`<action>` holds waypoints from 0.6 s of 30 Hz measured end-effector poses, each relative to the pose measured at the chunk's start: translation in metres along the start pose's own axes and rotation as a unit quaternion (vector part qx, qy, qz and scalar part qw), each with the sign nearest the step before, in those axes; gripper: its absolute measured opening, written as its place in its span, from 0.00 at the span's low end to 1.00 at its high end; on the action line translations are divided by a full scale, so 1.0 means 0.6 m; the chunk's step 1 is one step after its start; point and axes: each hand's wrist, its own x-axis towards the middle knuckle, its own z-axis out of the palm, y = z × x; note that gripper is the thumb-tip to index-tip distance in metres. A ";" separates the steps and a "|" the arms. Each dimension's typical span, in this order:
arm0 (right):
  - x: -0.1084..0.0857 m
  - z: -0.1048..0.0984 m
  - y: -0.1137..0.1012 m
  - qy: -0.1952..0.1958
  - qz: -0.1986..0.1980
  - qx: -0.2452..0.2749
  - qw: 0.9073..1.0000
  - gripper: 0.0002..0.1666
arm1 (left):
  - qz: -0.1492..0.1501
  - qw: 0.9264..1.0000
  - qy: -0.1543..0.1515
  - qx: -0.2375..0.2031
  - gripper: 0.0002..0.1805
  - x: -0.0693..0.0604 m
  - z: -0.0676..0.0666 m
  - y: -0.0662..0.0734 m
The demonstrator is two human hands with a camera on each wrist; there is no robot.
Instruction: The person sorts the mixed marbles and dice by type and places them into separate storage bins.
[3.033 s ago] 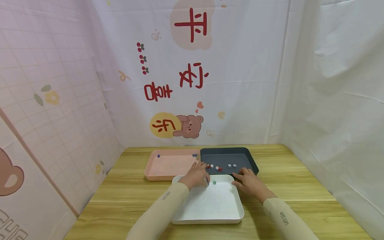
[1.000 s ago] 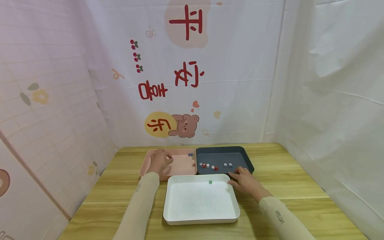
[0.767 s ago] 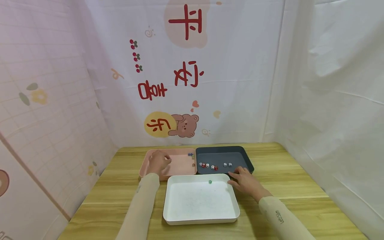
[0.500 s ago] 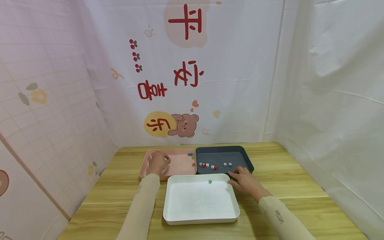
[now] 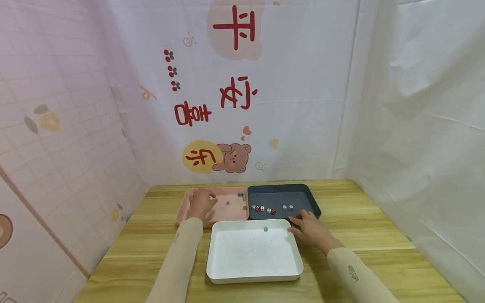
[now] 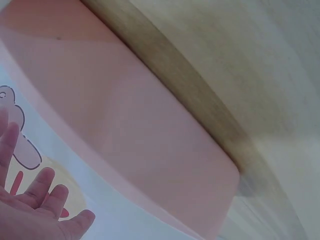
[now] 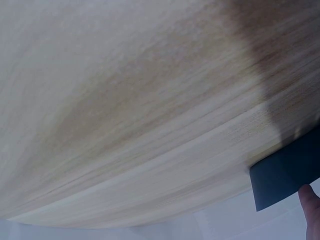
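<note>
My left hand [image 5: 202, 203] hovers over the left part of the pink tray [image 5: 212, 218], thumb and fingertips apart, holding nothing visible. A small clear marble [image 5: 227, 203] lies on the tray floor to its right. Along the tray's right side sit several more marbles, among them blue ones [image 5: 240, 195] and a brownish one [image 5: 244, 208]. In the left wrist view the fingers [image 6: 41, 187] are loosely bent and spread. Straight, relaxed fingers of my right hand [image 5: 312, 229] rest by the far right corner of the white tray [image 5: 254, 279], which contains one green marble [image 5: 265, 229].
Right of the pink tray, a dark grey tray [image 5: 282, 198] holds several red and white dice [image 5: 269, 211]. All three trays stand close together on a wood-grain table [image 5: 363, 227]. A printed cloth [image 5: 303, 105] hangs behind and along the sides.
My left hand has gone from the white tray to the pink one, carrying a marble from the white tray. Its fingers have parted, and a clear marble now lies beside it. My right hand stays put.
</note>
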 end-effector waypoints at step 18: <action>-0.001 -0.007 -0.005 0.003 -0.006 -0.001 1.000 0.29 | 0.015 1.000 -0.010 -0.015 0.10 -0.010 -0.016 0.026</action>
